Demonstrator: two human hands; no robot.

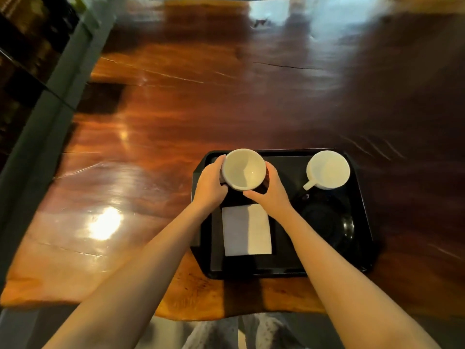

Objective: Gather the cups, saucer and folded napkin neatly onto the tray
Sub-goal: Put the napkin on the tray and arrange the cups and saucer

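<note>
A black tray (289, 269) lies near the table's front edge. My left hand (210, 183) and my right hand (269, 193) clasp a white cup (243, 169) from both sides over the tray's far left corner. Whether the cup rests on the tray I cannot tell. A second white cup (327, 170) with its handle pointing toward me stands at the tray's far right. A black saucer (327, 220) lies on the tray in front of that cup. A folded white napkin (246, 230) lies flat on the tray's near left, between my forearms.
The glossy wooden table (176, 122) stretches far beyond the tray and to its left. Its front edge runs just below the tray. A dark wall and ledge (37, 109) border the table's left side.
</note>
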